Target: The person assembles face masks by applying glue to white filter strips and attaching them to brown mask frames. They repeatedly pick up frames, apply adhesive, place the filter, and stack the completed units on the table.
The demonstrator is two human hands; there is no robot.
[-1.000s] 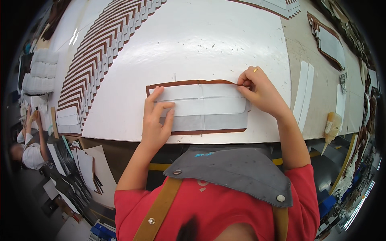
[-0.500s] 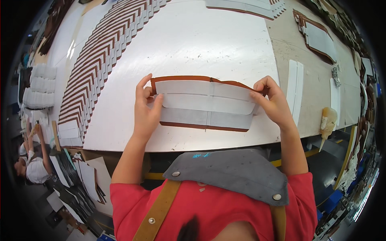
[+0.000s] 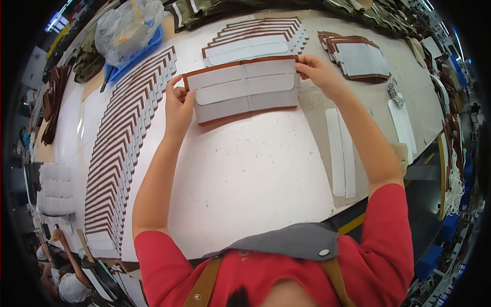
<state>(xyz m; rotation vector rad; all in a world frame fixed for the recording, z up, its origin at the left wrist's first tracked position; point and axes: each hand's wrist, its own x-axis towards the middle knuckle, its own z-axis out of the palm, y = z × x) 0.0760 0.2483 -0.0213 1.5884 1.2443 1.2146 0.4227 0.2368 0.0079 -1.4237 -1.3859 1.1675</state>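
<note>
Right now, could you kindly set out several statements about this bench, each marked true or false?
1. The left hand and right hand hold one brown-edged white panel between them. True.
2. The blue tray is on the right side of the table. False: the tray is at the upper left, with a clear plastic bag over it.
3. The long row of overlapping brown-edged pieces lies left of the held panel. True.
4. The shirt sleeves are green. False: they are red.
5. A metal snap shows on the grey apron bib. True.
</note>
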